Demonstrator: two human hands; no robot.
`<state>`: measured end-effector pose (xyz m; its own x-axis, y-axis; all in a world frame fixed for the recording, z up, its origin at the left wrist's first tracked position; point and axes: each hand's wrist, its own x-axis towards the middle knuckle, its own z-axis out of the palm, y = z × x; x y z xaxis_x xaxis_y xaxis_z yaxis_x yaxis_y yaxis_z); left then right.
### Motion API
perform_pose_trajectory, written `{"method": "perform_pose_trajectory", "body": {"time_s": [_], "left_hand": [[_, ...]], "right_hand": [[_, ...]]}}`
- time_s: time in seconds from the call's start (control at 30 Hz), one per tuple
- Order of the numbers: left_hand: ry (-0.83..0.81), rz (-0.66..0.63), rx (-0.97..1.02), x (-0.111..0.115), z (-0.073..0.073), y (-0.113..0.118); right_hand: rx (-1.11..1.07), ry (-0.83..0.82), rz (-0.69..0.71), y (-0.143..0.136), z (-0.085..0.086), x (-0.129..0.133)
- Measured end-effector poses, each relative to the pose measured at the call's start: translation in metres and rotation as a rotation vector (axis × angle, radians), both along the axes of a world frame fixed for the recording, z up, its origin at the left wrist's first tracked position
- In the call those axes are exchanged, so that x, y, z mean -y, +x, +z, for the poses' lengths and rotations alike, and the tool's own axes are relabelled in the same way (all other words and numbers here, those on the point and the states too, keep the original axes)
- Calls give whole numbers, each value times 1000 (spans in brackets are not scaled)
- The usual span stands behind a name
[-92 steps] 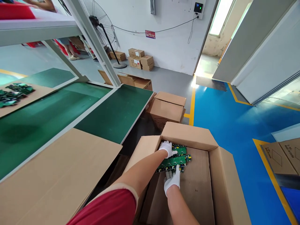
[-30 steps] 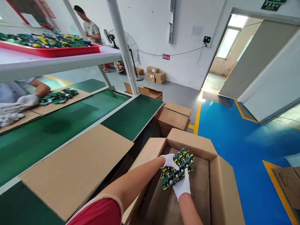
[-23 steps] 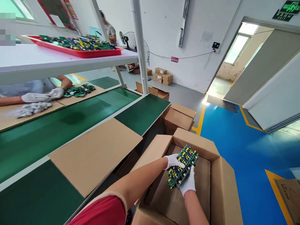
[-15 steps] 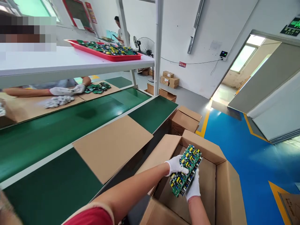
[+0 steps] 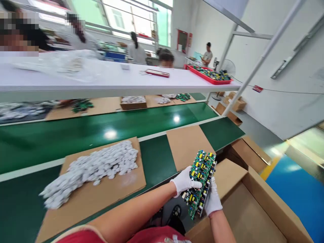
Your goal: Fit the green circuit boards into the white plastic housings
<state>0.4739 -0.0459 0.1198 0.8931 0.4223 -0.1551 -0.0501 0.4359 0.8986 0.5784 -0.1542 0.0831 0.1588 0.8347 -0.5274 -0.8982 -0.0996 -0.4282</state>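
A bundle of green circuit boards (image 5: 199, 182) with yellow, blue and white parts is held upright at a slant, low and right of centre. Wrapped round its left side is my left hand (image 5: 184, 183), in a white glove, with the thumb across the front. Against the bundle's right side is my right hand (image 5: 213, 199), also gloved; its fingers are partly hidden behind the boards. Just right of the hands lies an open cardboard box (image 5: 255, 212). A flat cardboard sheet (image 5: 187, 143) rests on the green bench behind the boards.
White round pieces (image 5: 101, 168) are heaped on another cardboard sheet at left. Beyond runs a green belt (image 5: 152, 116), under a white shelf (image 5: 113, 76) bearing a red tray (image 5: 215, 80) of boards. A slanted post (image 5: 263, 57) stands right. Several people are across the bench.
The view has swung left, bringing the white pieces into sight. Both hands, still holding the boards, have moved from over the open box to its left side, near the bench edge.
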Motion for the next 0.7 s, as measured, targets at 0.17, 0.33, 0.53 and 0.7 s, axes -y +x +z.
{"method": "perform_pose_trajectory", "body": {"time_s": [0.17, 0.33, 0.53, 0.7], "left_hand": [[-27, 405, -93, -15, -5, -65], [-34, 730, -131, -23, -11, -124], [-65, 961, -144, -31, -7, -171], [-41, 1062, -117, -51, -9, -213]], "right_hand": [[-3, 28, 340, -36, 4, -58], [2, 30, 634, -85, 5, -105], [65, -20, 859, -132, 4, -145], [50, -54, 1014, -174, 6, -184]]}}
